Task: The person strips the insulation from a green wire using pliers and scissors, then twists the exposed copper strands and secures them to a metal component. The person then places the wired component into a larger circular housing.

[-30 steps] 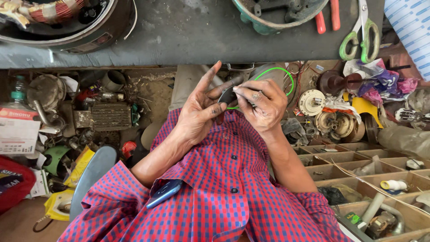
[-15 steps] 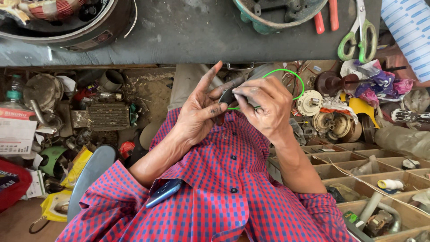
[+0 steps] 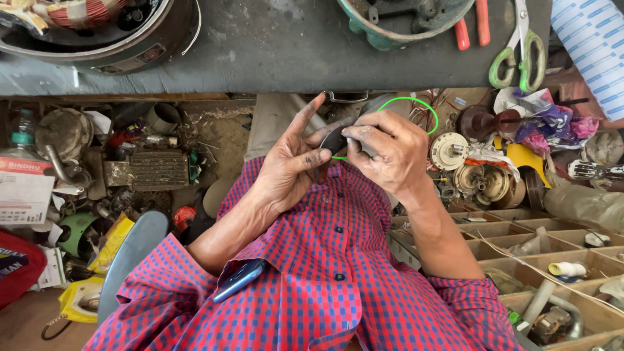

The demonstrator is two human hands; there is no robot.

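Above my red-and-blue checked shirt, my left hand point(image 3: 292, 159) and my right hand point(image 3: 390, 153) meet around a small dark part point(image 3: 333, 140). The left thumb and fingers pinch it from the left while the index finger points up. My right fingers curl over it from the right. A thin green wire point(image 3: 416, 104) loops out from behind the right hand. Most of the part is hidden by my fingers.
A dark workbench edge point(image 3: 273, 65) spans the top, with green-handled scissors point(image 3: 520, 58), red-handled pliers point(image 3: 471, 26) and a round metal housing point(image 3: 104, 39). Scrap motor parts point(image 3: 481, 179) and wooden compartment trays point(image 3: 520, 240) lie right; junk and a plastic bottle point(image 3: 23, 130) left.
Both hands stay together on the small part, shifting slightly; the left index finger has straightened a little more upward. The green wire loop has barely moved.
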